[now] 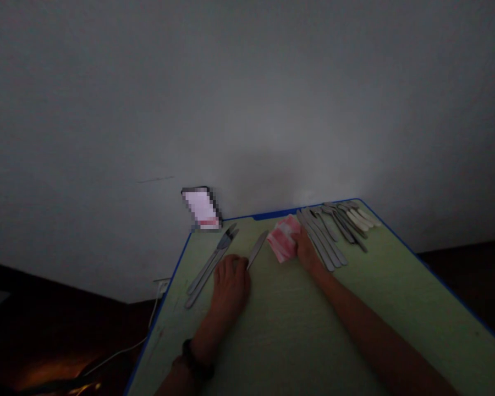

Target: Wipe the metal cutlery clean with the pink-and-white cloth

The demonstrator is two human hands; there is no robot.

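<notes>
My left hand (232,279), with a dark band at its wrist, is closed on the handle end of a table knife (257,248) whose blade points away from me. To its left, two more table knives (206,275) lie side by side. In my right hand (306,251) is a pink and white cloth (283,238), bunched by the fingers and touching or just over the table; the fingertips are partly hidden. Right beside that hand lies a row of several table knives (324,242).
Further right are several metal utensils (346,228) and white-handled pieces (359,219). A phone (202,208) with a blurred screen leans on the wall at the back left corner. The green table (280,335) has a blue edge against the wall (264,110). A white cable (126,350) hangs at left.
</notes>
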